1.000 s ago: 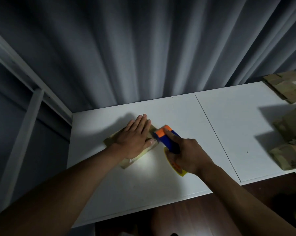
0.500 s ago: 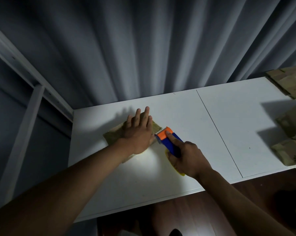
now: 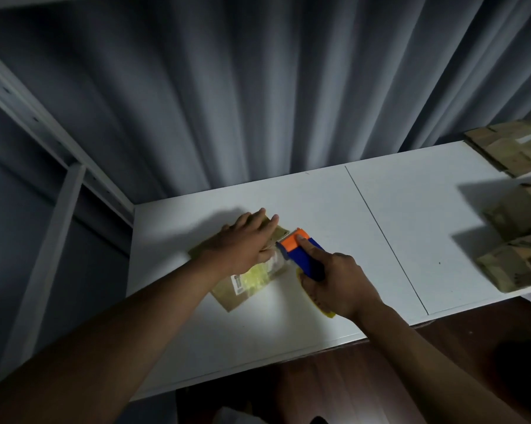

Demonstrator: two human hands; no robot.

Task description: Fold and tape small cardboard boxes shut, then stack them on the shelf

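Grey curtains (image 3: 258, 102) hang in deep folds behind a white counter (image 3: 411, 224), which is made of two panels meeting at a thin dark seam. White shelf rails (image 3: 38, 123) run along the left side, and dark wooden floor (image 3: 365, 381) shows below the counter's near edge.

On the left panel lies a flat brown cardboard box (image 3: 246, 289), set at an angle, with a pale label and a glossy strip of tape on its top. The left hand (image 3: 246, 243) rests on the far half of this box, palm down, fingers straight and together, pressing it against the counter. The right hand (image 3: 334, 283) grips a tape dispenser (image 3: 301, 252) with a blue body and orange head; its fingers are wrapped round the handle and the forefinger lies stretched along the top towards the orange part. The dispenser's toothed front edge sits at the box's right side, just beside the left hand's thumb. A yellow part of the dispenser shows beneath the right hand.

Along the counter's right edge, well apart from the hands, sit more cardboard boxes (image 3: 515, 264), partly cut off by the frame.
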